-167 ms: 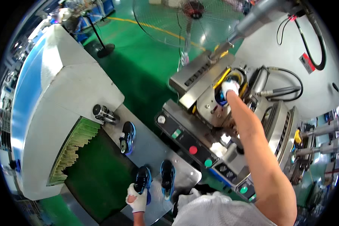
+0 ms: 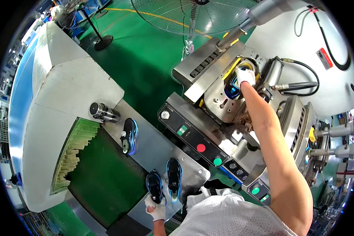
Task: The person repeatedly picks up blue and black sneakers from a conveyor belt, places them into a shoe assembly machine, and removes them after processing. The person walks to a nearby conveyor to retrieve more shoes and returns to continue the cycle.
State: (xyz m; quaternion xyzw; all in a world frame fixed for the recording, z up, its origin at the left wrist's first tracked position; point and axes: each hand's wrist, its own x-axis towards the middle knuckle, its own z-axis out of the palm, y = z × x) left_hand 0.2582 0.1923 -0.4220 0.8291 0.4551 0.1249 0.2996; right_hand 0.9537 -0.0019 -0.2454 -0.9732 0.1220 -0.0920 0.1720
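My left hand, in a white glove with bare fingertips, grips the near end of a black and blue sneaker on the metal bench. Close to its right lies a second black and blue sneaker; a third sneaker lies farther up the bench, tilted on its side. My right arm stretches out to the machine. There my gloved right hand is closed over the far part of a blue and black sneaker set in the metal fixture; its fingers are partly hidden.
A steel flask lies on the bench beside a pale machine housing with green strip curtain. The control panel with red and green buttons stands between bench and fixture. Hoses and cylinders flank the fixture; a caged fan stands beyond.
The left-hand sneaker has shifted right, nearer its neighbour, and my left hand has moved right with it. My right hand has moved slightly farther along the sneaker in the fixture. The view has shifted a little.
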